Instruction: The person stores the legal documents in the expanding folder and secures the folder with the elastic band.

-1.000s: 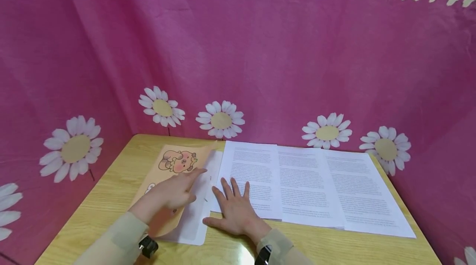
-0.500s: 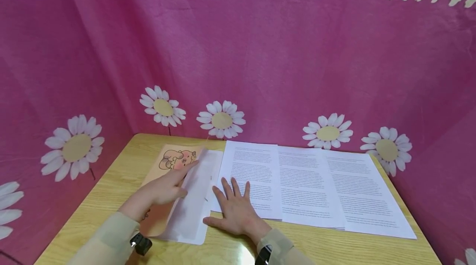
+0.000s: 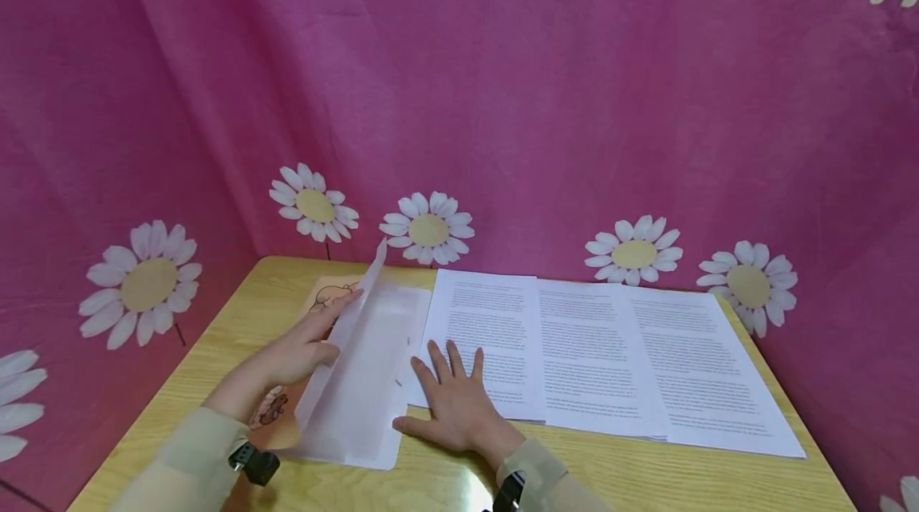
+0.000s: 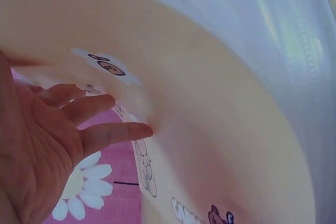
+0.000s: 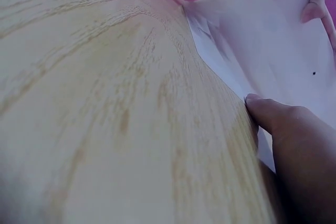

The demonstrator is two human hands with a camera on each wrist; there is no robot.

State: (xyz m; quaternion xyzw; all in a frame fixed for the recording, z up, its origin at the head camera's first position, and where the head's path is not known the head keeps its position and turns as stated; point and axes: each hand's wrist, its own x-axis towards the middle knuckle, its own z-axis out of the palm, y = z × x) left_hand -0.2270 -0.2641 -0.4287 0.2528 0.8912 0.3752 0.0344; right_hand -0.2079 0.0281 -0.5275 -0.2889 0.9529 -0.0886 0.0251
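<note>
A peach folder with cartoon prints lies at the left of the table, its front cover lifted and bowed. My left hand is at the outer side of this cover, fingers extended, with a fingertip and the thumb touching it. The white inside of the folder faces up, with a few small marks near its right side. My right hand lies flat with fingers spread, over the lower left of a printed paper stack. Its thumb reaches to the folder's right edge.
Two more printed paper stacks, a middle one and a right one, lie beside the first and overlap in a row. The wooden table meets a pink curtain with daisies at the back and sides.
My left hand has moved left, swinging the folder's cover up and leftward, so more of the white inside shows. The right hand has stayed in place.
</note>
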